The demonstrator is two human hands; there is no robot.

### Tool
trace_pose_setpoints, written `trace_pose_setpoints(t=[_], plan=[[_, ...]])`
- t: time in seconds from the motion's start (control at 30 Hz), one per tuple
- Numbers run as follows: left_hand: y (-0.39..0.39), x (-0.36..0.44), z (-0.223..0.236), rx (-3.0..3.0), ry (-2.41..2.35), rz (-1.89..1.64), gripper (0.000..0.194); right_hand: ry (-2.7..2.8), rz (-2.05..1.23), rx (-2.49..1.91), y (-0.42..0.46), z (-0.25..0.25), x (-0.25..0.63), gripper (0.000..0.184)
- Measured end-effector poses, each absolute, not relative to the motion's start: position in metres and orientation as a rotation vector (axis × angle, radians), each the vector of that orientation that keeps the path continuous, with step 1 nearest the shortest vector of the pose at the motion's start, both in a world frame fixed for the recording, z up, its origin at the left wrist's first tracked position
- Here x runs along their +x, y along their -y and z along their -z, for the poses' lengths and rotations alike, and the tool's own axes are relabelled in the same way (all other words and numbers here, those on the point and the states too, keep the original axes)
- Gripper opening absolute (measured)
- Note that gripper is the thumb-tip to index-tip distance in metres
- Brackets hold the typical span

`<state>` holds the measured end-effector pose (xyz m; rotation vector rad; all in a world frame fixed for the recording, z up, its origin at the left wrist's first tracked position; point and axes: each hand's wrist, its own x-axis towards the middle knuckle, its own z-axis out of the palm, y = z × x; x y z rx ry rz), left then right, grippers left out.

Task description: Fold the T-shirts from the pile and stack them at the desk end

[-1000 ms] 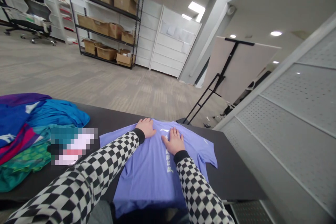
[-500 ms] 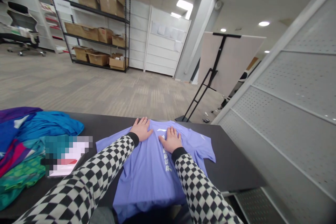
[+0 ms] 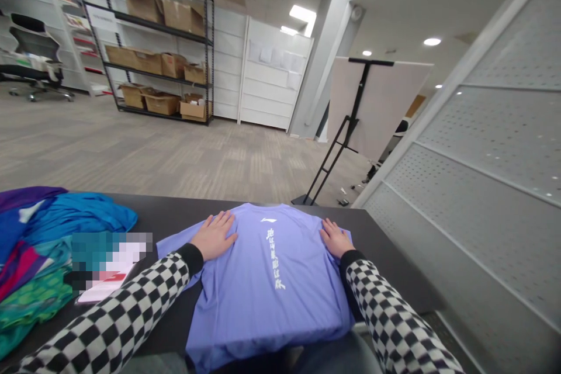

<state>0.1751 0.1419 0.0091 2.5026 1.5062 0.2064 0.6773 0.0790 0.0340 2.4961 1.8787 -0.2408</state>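
Observation:
A lilac T-shirt (image 3: 263, 280) with white lettering down its middle lies spread flat on a black table (image 3: 385, 269). My left hand (image 3: 214, 236) rests open, palm down, on the shirt's left shoulder. My right hand (image 3: 335, 238) lies open and flat on the right shoulder, near the sleeve. Both of my arms wear black-and-white checked sleeves. The shirt's lower hem hangs over the table's near edge.
A heap of blue, teal, green and purple garments (image 3: 39, 245) fills the table's left end, with a blurred-out card beside it. A perforated white partition (image 3: 482, 198) stands close on the right. Beyond the table are carpet, a black stand (image 3: 346, 128) and shelves of cardboard boxes (image 3: 153, 52).
Both hands slid apart from the middle of the shirt's chest out to its shoulders, the left one leftwards and the right one rightwards. The lettering now shows in full.

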Motion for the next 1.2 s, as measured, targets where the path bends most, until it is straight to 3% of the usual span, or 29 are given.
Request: trace_pose_setpoints(t=[0.27, 0.5, 0.67, 0.97, 1.1, 1.2], plan=[[-0.151, 0.178, -0.010, 2.507, -1.489, -0.179, 0.083, -1.791, 0.235, 2.533, -0.073, -0.024, 0.686, 0.085], [-0.159, 0.181, -0.017, 2.518, -1.441, -0.126, 0.088, -1.783, 0.225, 2.539, -0.065, -0.020, 0.701, 0.086], [-0.165, 0.187, -0.032, 2.488, -1.411, 0.024, 0.102, -1.818, 0.218, 2.492, -0.073, -0.038, 0.688, 0.083], [-0.186, 0.276, -0.045, 2.517, -1.389, -0.237, 0.068, -2.344, 0.180, 2.269, -0.135, -0.063, 0.577, 0.068], [-0.190, 0.289, -0.024, 2.499, -1.441, -0.260, 0.070, -2.409, 0.253, 2.206, -0.153, -0.045, 0.554, 0.068], [-0.188, 0.286, -0.014, 2.522, -1.431, -0.295, 0.083, -2.374, 0.306, 2.219, -0.155, -0.034, 0.554, 0.073]])
